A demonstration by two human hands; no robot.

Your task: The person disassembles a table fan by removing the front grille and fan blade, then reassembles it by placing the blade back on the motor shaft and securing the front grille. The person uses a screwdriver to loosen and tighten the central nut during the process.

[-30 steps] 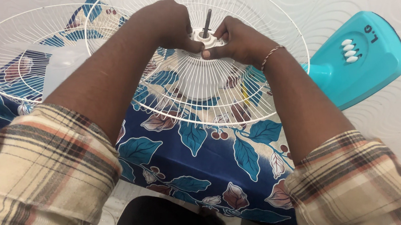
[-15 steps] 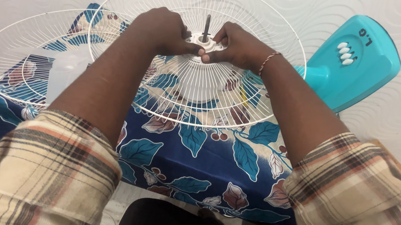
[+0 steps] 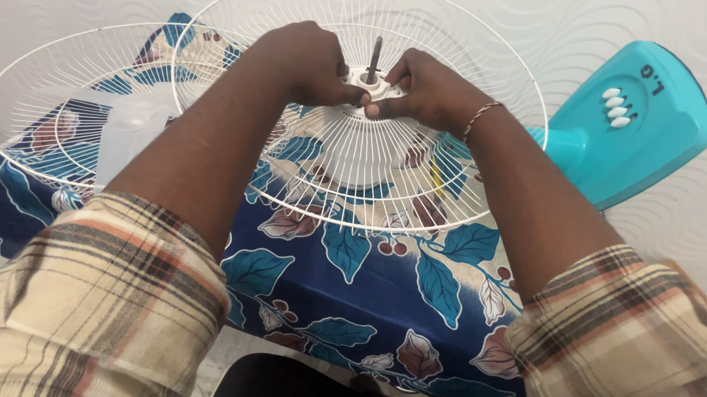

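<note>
A white wire fan guard (image 3: 424, 190) lies tilted over a fan motor, with a dark metal shaft (image 3: 372, 61) sticking up through its white centre ring (image 3: 378, 89). My left hand (image 3: 302, 62) pinches the left side of that ring. My right hand (image 3: 421, 89) presses its fingers on the ring's right side, a thin bracelet on the wrist. Both hands are shut on the ring around the shaft.
A second white wire guard (image 3: 68, 107) lies at the left on a blue cloth with leaf print (image 3: 365, 303). The turquoise fan base (image 3: 638, 126) with white buttons lies at the right. A white patterned wall is behind.
Both hands stay on the centre ring; the fingers shift slightly around it. The view has drifted a little, so the fan parts sit slightly lower and to the right.
</note>
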